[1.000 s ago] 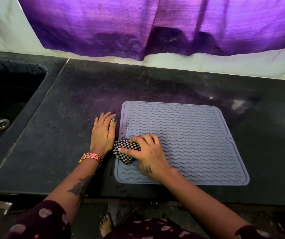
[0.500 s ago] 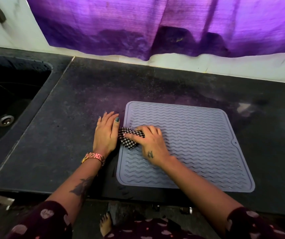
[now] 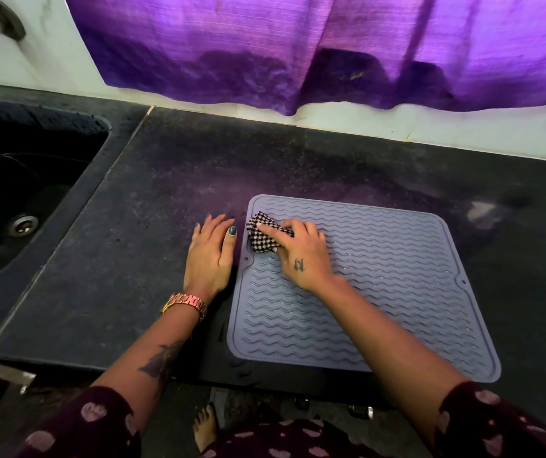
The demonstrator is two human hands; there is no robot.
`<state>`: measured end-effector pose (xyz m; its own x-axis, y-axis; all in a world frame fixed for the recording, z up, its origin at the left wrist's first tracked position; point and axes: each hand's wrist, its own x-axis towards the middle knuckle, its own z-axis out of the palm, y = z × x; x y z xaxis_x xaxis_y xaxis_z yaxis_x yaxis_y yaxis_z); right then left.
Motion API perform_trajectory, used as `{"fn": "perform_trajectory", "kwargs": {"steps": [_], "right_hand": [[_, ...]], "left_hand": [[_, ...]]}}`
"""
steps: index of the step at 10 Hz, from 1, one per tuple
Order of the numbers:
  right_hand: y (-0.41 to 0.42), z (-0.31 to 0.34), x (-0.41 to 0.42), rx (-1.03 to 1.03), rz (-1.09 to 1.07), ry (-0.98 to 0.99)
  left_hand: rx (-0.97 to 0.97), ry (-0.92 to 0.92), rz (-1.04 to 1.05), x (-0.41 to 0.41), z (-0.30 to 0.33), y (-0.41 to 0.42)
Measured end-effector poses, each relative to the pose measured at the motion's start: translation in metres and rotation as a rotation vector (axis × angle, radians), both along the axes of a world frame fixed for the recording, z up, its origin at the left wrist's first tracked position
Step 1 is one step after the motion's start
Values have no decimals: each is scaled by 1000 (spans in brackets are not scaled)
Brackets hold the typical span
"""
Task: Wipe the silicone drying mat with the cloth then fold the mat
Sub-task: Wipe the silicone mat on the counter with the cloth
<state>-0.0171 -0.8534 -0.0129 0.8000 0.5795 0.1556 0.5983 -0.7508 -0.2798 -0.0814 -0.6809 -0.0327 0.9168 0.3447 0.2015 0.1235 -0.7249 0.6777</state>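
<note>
wiping | my right hand [image 3: 301, 256] grips checked black-and-white cloth [image 3: 262, 238] on grey ribbed silicone mat [image 3: 380, 285] | left hand [image 3: 210, 256] flat, released on surface [image 3: 116, 276] | I'd press along ridges

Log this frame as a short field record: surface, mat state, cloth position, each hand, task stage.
surface: dark countertop, sink at left
mat: grey silicone mat, flat, unfolded
cloth: checked cloth, bunched on mat's far-left corner
right hand: right hand pressing the cloth
left hand: left hand flat on countertop beside mat's left edge
stage: wiping; folding not begun
</note>
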Motion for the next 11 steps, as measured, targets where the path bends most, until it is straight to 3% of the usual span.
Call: {"fn": "perform_trajectory", "kwargs": {"steps": [1, 2, 3, 4, 6, 7, 8, 9, 11], "right_hand": [[0, 8, 12, 116, -22, 63], [2, 7, 4, 133, -62, -23], [3, -2, -9, -4, 5, -71], [7, 6, 3, -8, 17, -8], [34, 17, 20, 85, -178, -48], [42, 1, 13, -193, -140, -36], [45, 6, 24, -137, -133, 41], [55, 16, 32, 56, -212, 85], [64, 3, 17, -127, -248, 57]], "left_hand": [[-12, -9, 4, -1, 0, 0], [-14, -12, 5, -1, 1, 0], [-8, -3, 2, -1, 1, 0], [6, 8, 2, -1, 2, 0], [28, 29, 6, -1, 1, 0], [34, 37, 4, -1, 1, 0], [43, 40, 4, 0, 1, 0], [48, 43, 3, 0, 1, 0], [46, 44, -1, 0, 2, 0]]}}
